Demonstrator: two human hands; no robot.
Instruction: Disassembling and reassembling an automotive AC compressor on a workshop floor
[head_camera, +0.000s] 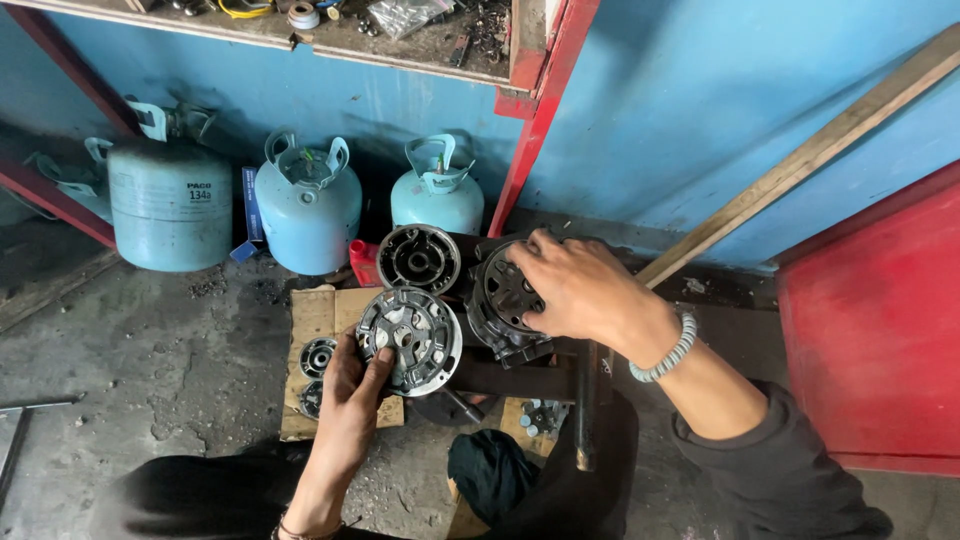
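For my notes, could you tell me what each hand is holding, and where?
The left hand holds a round metal disc by its lower edge. The right hand grips the dark round part from above.

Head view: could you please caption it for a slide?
Left hand holds a round metal disc; right hand grips a dark compressor body.

Gas cylinders (308, 205) block behind the round metal parts (418, 258); bare concrete floor (150, 360) lies open leftward.

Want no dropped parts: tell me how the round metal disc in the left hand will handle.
The metal disc looks rigid and probably heavy for its size. Its greasy-looking face may slip in the left hand. Set on edge, it would likely roll.
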